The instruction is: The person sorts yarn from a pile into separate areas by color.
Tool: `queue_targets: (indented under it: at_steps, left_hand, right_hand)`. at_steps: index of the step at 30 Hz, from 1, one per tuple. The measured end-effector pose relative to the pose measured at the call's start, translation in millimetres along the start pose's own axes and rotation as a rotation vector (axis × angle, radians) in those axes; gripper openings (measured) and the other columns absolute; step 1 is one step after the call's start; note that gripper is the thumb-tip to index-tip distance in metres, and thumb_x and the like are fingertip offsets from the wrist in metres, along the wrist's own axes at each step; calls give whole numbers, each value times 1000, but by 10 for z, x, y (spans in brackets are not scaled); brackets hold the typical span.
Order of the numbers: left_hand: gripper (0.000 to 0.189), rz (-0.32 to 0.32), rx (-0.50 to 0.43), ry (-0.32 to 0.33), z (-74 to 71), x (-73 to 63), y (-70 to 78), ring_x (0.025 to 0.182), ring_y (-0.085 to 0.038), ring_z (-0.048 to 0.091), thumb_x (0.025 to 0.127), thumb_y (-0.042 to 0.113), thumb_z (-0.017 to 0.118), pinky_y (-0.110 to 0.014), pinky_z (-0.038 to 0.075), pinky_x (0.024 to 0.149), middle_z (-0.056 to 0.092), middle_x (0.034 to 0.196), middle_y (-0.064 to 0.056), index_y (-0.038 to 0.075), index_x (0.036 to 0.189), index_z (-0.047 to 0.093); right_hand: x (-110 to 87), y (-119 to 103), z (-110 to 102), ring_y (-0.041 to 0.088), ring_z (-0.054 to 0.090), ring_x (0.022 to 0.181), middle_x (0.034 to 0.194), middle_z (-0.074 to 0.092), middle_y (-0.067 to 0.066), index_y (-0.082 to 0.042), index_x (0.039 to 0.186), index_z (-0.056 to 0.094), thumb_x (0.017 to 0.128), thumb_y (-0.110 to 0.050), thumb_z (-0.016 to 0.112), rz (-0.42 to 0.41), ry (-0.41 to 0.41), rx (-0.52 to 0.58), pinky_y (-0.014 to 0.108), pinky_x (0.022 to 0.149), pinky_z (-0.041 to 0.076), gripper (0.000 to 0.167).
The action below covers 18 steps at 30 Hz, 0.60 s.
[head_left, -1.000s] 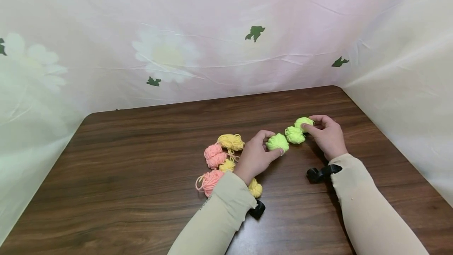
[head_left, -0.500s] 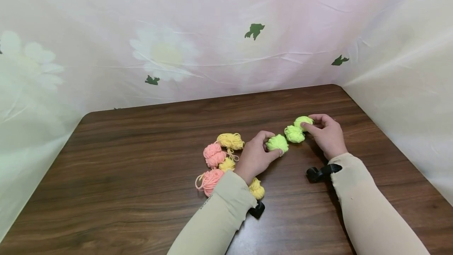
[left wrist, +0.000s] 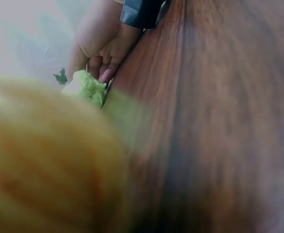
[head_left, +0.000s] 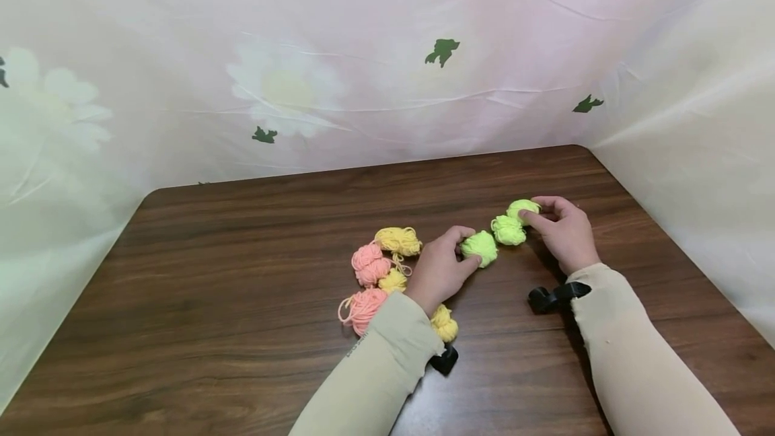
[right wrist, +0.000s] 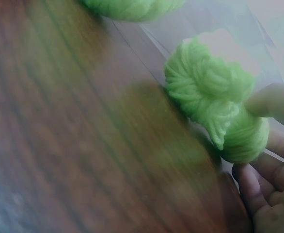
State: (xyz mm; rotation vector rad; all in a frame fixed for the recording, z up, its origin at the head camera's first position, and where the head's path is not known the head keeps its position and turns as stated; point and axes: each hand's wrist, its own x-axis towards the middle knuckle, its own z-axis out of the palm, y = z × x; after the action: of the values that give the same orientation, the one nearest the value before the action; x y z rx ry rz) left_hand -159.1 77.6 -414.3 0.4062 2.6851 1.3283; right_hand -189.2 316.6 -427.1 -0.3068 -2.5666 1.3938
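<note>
My left hand point(head_left: 440, 268) holds a lime-green ball of yarn point(head_left: 480, 249) between thumb and fingers on the table. Farther right, my right hand point(head_left: 563, 231) pinches another green yarn ball point(head_left: 523, 208) from its right side. Between these sits a third green yarn ball point(head_left: 508, 230), right against the one in the right hand. The right wrist view shows that middle ball point(right wrist: 205, 73) close up, with the held ball point(right wrist: 244, 136) behind it at the fingertips. A blurred yellow yarn ball point(left wrist: 50, 155) fills the lower left of the left wrist view, hiding the left hand's fingers.
Left of my left hand lie pink yarn balls point(head_left: 371, 265), another pink one point(head_left: 363, 309) and yellow ones point(head_left: 397, 241) with loose strands. A yellow ball point(head_left: 445, 325) sits beside the left wrist. Floral cloth point(head_left: 339, 86) hangs behind the dark wooden table point(head_left: 242, 274).
My left thumb has drawn back a little along its green ball. The yellow ball beside the left wrist has shifted slightly right. The right hand keeps its hold, and the head view has shifted slightly.
</note>
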Motion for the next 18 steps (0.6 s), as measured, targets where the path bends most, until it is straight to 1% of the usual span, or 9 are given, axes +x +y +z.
queue_targets:
  at_steps: [3,7,15,18]
  left_hand:
    - [43,12,24,-1,3,-3,-16,90,-7,58,94,27,73,-25,48,79,69,109,6,26,135,61]
    - [45,16,36,-1,12,-2,-27,100,-7,60,94,29,73,-26,49,86,68,120,7,27,137,61]
    - [45,31,48,-7,31,16,-25,121,-10,58,95,30,71,-28,47,98,64,133,7,27,139,61]
    - [46,44,68,-8,34,13,-16,122,-10,57,95,30,71,-27,46,99,62,133,6,27,139,61]
  right_hand:
    - [-2,-3,15,9,55,91,117,60,9,-4,135,60,94,-45,69,-3,3,-5,16,68,48,59]
    - [10,-4,24,8,56,92,118,60,9,-5,137,60,94,-46,68,2,-1,-10,16,68,48,60]
    - [3,5,5,9,54,91,116,60,7,-6,138,59,93,-49,68,10,-6,-31,17,67,47,62]
    - [-2,8,-1,8,54,91,115,60,6,-6,138,59,93,-49,68,6,-6,-31,16,67,47,63]
